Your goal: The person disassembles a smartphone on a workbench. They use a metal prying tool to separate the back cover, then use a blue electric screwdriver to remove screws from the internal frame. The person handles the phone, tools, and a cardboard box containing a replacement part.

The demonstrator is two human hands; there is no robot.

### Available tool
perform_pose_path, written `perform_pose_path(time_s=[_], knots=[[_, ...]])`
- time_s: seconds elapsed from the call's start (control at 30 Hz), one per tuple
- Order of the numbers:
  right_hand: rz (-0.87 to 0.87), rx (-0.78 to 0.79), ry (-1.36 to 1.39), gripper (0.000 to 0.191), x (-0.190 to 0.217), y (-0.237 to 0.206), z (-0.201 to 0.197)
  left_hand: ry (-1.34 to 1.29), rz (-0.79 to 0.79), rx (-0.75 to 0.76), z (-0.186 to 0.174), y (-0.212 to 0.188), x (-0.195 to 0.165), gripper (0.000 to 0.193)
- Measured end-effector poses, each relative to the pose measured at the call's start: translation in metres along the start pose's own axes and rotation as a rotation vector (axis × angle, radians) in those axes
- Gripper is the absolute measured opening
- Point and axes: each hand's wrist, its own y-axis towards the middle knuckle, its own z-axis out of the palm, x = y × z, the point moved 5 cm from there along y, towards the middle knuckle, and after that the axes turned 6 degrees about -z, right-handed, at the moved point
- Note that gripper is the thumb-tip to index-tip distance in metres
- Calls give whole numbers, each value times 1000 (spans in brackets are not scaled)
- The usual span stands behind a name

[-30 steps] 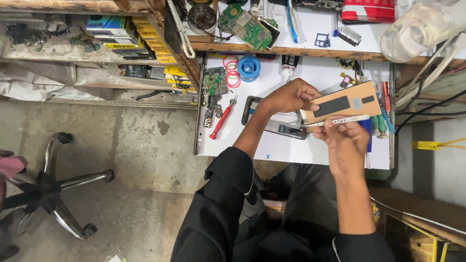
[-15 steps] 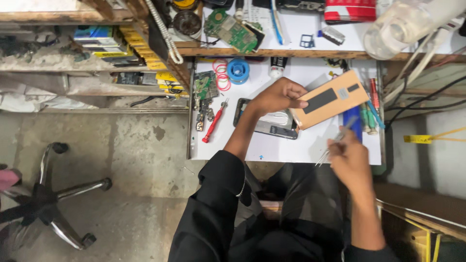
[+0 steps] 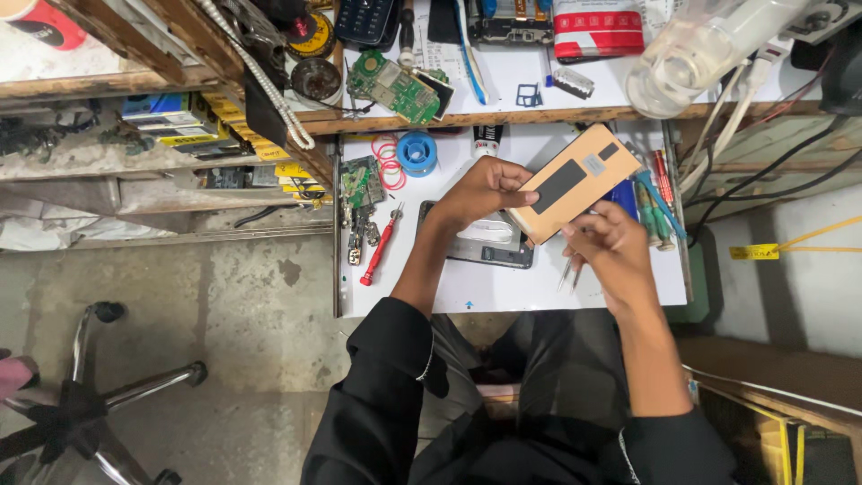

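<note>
A tan rectangular panel [image 3: 575,182] with a black strip down its middle sits just right of the frame's centre, tilted so one corner points to the upper right. The left hand [image 3: 480,191] is closed on its lower left edge, thumb on top and fingers beneath, which keeps the flat face turned up toward the camera where it can be worked on. The right hand [image 3: 609,247] is just below the panel's lower right edge, its fingers curled round a pair of thin metal tweezers [image 3: 568,273] whose tips point down toward the bottom of the frame; the hand appears to touch the panel's edge, though the contact itself is too small to tell for sure.

Under the left hand, flat on the white worktop [image 3: 503,287], lies a dark phone body [image 3: 489,242], close enough that the panel is held right over it. Left of it a red screwdriver [image 3: 381,244] lies slanted beside a cluster of small green circuit boards [image 3: 360,184]. Above those, toward the upper middle, are a blue reel [image 3: 416,151] and loops of red wire [image 3: 389,157]. More screwdrivers [image 3: 654,199] stand along the worktop's right edge, within reach. In the lower left of the frame a chair base [image 3: 99,395] rests on the concrete floor
</note>
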Motion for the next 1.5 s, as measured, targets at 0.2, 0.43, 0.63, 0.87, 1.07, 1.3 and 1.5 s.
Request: perform_pose_path(time_s=[0.2,0.43,0.63,0.87,1.07,1.3,1.5], knots=[[24,-32,247,17,-18,1,6,129,29,-34,8,-4,-2,22],[77,-21,537,33,-21,-6,3,-146,-35,-136,45,-56,5,35],[86,12,527,38,-23,-11,2,-89,180,-166,76,-86,0,63],[70,57,401,37,-29,-18,2,-136,91,-276,78,-90,8,57],[30,99,332,22,-25,-29,10,-137,147,-351,78,-94,13,51],[-21,219,189,11,-18,-41,16,-183,216,-422,79,-97,15,48],[-46,192,137,11,-18,-44,12,-216,202,-454,85,-99,17,45]])
